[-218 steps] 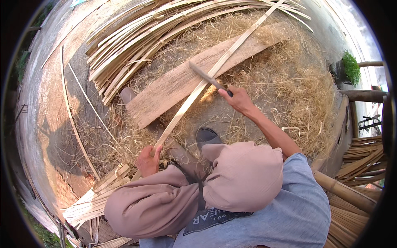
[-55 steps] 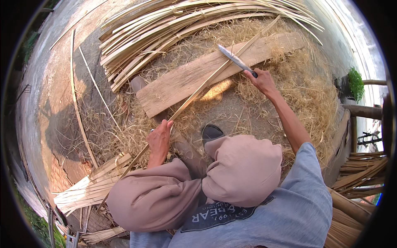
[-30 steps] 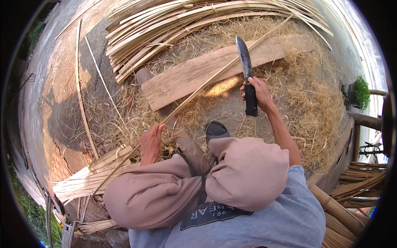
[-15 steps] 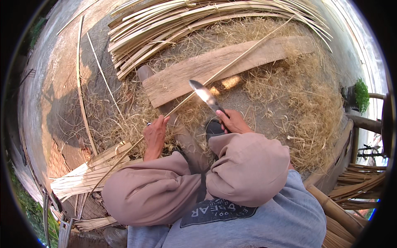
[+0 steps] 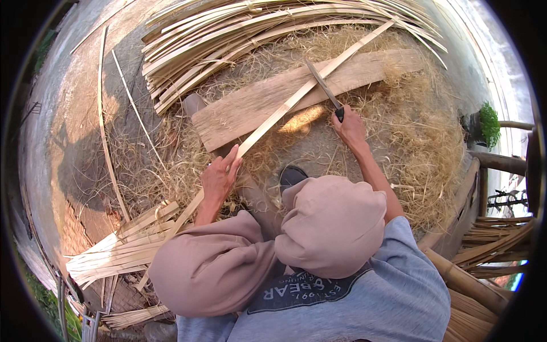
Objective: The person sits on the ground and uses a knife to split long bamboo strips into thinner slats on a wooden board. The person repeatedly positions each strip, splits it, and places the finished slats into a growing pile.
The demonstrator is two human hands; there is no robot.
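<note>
A long pale bamboo strip slants from the lower left up across a wooden board. My left hand is closed around the strip near its middle, below the board's near corner. In my right hand is the dark handle of a knife. Its blade points up and to the left and meets the strip over the board. From this view I cannot tell how deep the edge bites. The strip's broad face is turned up.
Curly shavings cover the ground around the board. A large bundle of bamboo strips lies at the far side. More flat strips are piled at the left. Bamboo poles stand at the right, with a green plant beyond.
My right hand has moved away from me and to the right, carrying the knife farther up the strip. The strip has turned from its narrow edge to its broad face.
</note>
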